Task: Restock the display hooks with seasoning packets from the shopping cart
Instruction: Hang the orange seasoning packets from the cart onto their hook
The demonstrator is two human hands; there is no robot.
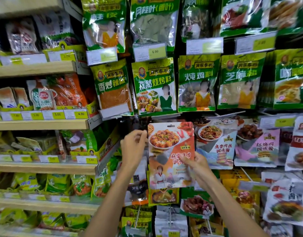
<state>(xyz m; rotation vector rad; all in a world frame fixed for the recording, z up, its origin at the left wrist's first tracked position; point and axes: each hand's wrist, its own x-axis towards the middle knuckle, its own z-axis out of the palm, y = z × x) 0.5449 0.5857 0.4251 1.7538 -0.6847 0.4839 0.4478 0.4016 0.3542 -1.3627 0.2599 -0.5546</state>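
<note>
right hand (198,166) pinches the seasoning packet (166,139) upright; left hand (132,147) curls at its top corner, grip unclear, likely to hook it.

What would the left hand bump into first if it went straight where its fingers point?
Most likely the orange packet that the right hand holds; the left hand looks nearly there, though depth is unclear.

One wide-angle camera on the person's head looks forward and slightly down at the wall of hanging packets (196,82), near enough to read labels. Wooden shelves (39,124) recede leftward. The left hand (132,147) and right hand (197,165) reach in from the near bottom edge, meeting at a seasoning packet (166,146) mid-frame.
</note>
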